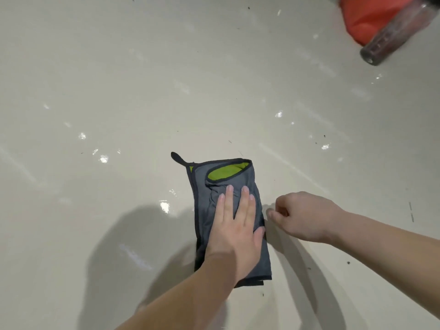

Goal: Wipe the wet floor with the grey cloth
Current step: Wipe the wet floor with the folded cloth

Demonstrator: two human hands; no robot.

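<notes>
A folded grey cloth (204, 206) with a green inner side and a dark hanging loop lies on the pale glossy floor (119, 91) at lower centre. My left hand (235, 225) lies flat on it with straight fingers, pressing it down. My right hand (302, 215) hovers just right of the cloth with its fingers curled and nothing in them; its fingertips are close to the cloth's right edge. Small shiny wet spots are scattered over the floor, one bright patch just left of the cloth.
An orange object (366, 17) and a dark, transparent cylindrical bottle (395, 34) lying across it sit at the top right corner. Dark specks dot the floor. Shadows of my arms fall on the floor below the cloth.
</notes>
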